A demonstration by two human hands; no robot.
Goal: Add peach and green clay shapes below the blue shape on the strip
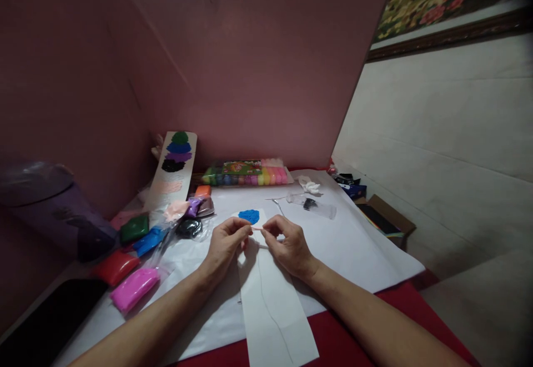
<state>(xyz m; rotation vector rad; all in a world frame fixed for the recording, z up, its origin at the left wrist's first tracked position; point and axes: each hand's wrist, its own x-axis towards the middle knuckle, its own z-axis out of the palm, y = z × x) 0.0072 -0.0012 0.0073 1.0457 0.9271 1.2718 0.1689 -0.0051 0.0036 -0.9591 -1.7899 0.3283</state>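
The left hand (226, 243) and the right hand (292, 247) both pinch one thin pink strand (257, 229) at the frame's centre, fingertips clamped on it. Below lies one white strip (280, 306) bearing one blue patch (249, 216). Left of centre, one card (171, 173) carries five colour patches. One multicoloured pack (247, 172) has a label too small to read.

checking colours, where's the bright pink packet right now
In the head view, the bright pink packet lies at the lower left, just below the red packet and left of the left forearm.
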